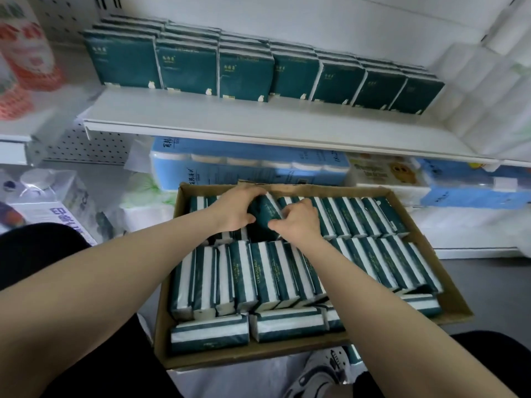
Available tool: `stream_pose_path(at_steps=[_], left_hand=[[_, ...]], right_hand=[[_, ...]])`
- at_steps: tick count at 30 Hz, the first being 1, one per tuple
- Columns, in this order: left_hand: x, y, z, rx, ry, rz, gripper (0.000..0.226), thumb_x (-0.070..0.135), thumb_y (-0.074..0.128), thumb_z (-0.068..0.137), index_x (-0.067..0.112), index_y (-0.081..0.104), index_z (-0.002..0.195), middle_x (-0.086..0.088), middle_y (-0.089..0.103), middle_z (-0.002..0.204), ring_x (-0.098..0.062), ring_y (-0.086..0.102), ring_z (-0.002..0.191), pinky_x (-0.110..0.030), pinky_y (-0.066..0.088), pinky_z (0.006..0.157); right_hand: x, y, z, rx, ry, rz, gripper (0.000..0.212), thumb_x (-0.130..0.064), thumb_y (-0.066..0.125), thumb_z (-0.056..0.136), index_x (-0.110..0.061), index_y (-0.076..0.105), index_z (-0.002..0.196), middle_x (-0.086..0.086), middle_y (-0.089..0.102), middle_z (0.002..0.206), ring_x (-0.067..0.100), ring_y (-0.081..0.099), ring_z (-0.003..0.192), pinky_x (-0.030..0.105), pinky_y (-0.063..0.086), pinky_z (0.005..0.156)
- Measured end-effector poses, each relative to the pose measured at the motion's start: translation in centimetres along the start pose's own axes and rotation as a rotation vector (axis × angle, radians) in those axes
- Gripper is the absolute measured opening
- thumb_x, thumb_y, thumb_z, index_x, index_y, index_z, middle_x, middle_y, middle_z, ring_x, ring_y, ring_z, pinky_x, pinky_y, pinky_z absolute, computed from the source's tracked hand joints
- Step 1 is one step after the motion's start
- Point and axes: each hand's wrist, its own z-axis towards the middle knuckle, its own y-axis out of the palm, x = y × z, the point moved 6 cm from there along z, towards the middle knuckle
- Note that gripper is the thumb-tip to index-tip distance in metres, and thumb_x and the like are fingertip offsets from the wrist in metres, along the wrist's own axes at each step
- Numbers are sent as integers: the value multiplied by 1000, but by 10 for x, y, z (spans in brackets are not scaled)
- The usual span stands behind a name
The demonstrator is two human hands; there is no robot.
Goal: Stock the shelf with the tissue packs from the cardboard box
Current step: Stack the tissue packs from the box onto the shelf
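One dark green tissue pack is tipped up in the far row of the cardboard box, and both hands are on it. The left hand curls its fingers over the top and left side of the pack. The right hand grips the other side with bent fingers. The pack is not out of the box yet. It sits partly lifted among the ones next to it, with a dark gap just in front. I think this is the start of a pick-up.

Lots of boxed packs fill the box in rows, so most of the job looks left to do. Up on the white shelf, the same kind of green packs stand along the back, several deep, with bare shelf in front of them. Below the shelf lie big blue packs. A grey shoe shows near the front edge of the box.
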Motion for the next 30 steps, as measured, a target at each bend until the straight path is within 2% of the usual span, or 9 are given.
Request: stream_pose_path(at_steps=[2, 4, 5, 10, 15, 17, 21, 26, 30], left_hand=[[-4, -9, -2, 44, -19, -29, 76, 10, 73, 81, 18, 36, 147, -10, 45, 142, -26, 44, 129, -32, 34, 106], [-5, -17, -4, 62, -39, -91, 80, 13, 74, 81, 20, 32, 149, -7, 45, 145, -25, 45, 130, -32, 35, 105], [-5, -21, -5, 71, -55, -138, 79, 15, 74, 82, 20, 32, 148, -6, 47, 144, -25, 48, 128, -31, 37, 103], [-9, -50, -14, 153, -139, -394, 58, 20, 77, 81, 25, 51, 133, -2, 58, 122, -19, 61, 101, -30, 47, 95], [-5, -75, -15, 225, -152, -670, 44, 17, 76, 83, 25, 56, 121, -3, 53, 114, -16, 64, 93, -32, 60, 77], [0, -87, -12, 272, -119, -671, 43, 14, 75, 83, 23, 56, 119, -4, 57, 115, -15, 65, 94, -26, 58, 78], [13, -111, -3, 339, -88, -685, 45, 14, 76, 82, 21, 54, 121, -7, 61, 112, -20, 68, 94, -32, 57, 84], [29, -144, 21, 450, -71, -646, 53, 21, 78, 80, 20, 50, 125, 8, 57, 101, -10, 63, 87, -23, 52, 76], [34, -151, 50, 517, -93, -645, 47, 18, 78, 81, 14, 51, 119, 4, 58, 101, -9, 60, 86, -20, 46, 75]], right_hand=[[-1, -8, 1, 1, -9, 197, 26, -37, 72, 75, -19, 68, 93, 6, 59, 116, 24, 59, 101, 29, 51, 76], [-6, -19, -2, -28, -28, 382, 18, -26, 70, 82, -19, 67, 98, 0, 66, 99, 16, 63, 82, 22, 44, 58], [-7, -25, -3, -38, -36, 445, 15, -22, 68, 85, -19, 66, 100, -4, 66, 94, 11, 61, 77, 20, 42, 56], [-12, -53, 2, 27, -108, 726, 27, -12, 67, 88, -19, 60, 114, -9, 63, 101, 12, 61, 91, 20, 47, 71], [-4, -72, 6, 94, -116, 876, 43, -37, 74, 86, -22, 55, 121, -2, 63, 116, 15, 63, 107, 38, 53, 93], [-6, -76, 8, 79, -141, 885, 44, -41, 74, 85, -20, 59, 121, 1, 66, 115, 17, 64, 107, 39, 55, 91], [-18, -102, 17, 147, -242, 922, 32, -31, 72, 90, -17, 63, 117, 4, 69, 110, 17, 67, 102, 25, 53, 77], [-31, -141, 43, 246, -303, 907, 35, -41, 70, 87, -23, 62, 116, 5, 69, 111, 22, 66, 104, 44, 56, 92], [-32, -165, 66, 294, -318, 863, 40, -38, 66, 92, -24, 57, 128, -2, 64, 117, 15, 62, 107, 34, 54, 90]])
